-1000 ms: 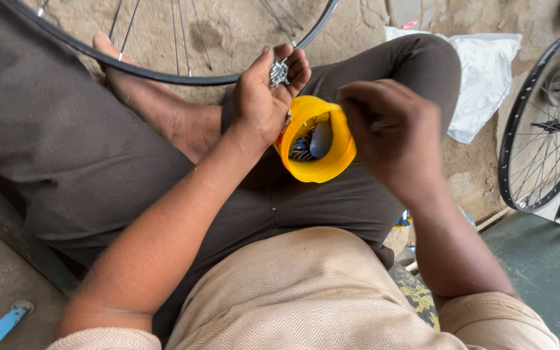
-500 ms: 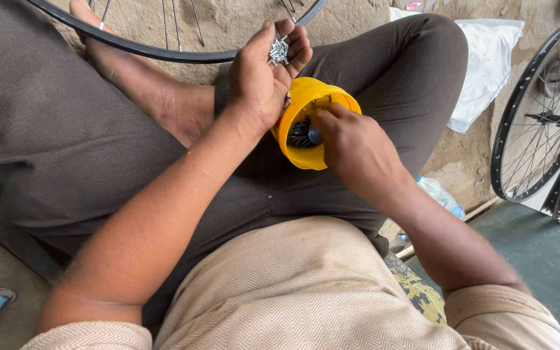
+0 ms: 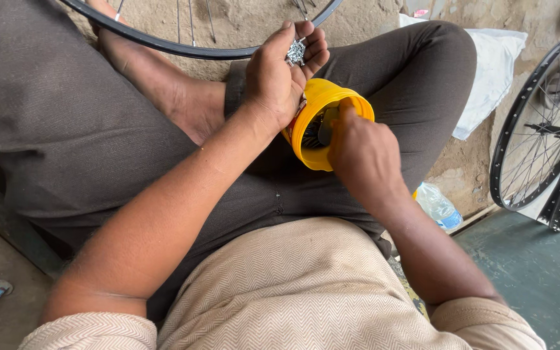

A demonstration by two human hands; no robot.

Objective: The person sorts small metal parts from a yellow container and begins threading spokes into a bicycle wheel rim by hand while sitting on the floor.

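The person sits cross-legged on the floor, and a small yellow cup [image 3: 319, 152] rests tipped on the dark trousers [image 3: 98, 149] over the lap, between the two hands. Its long axis lies nearly level, with the open mouth turned toward the right hand and slightly up, and the closed base tucked against the heel of the left hand. Dark, thin metal pieces show inside the mouth. The left hand [image 3: 277, 81] is cupped palm-up above the cup, its fingers [image 3: 315, 48] curled loosely around a small heap of shiny metal nipples [image 3: 295, 52] lying in the palm. The right hand [image 3: 364, 155] reaches into the cup's mouth from the near side, its fingers [image 3: 345, 116] bent down over the rim; whether they pinch anything inside cannot be told. Beyond the knees a black bicycle rim [image 3: 183, 46] crosses the sandy floor, more spoked wheels [image 3: 539, 129] stand at the right edge, a white cloth [image 3: 494, 71] lies by the right knee, and a plastic bottle [image 3: 439, 206] sits beside the right forearm.
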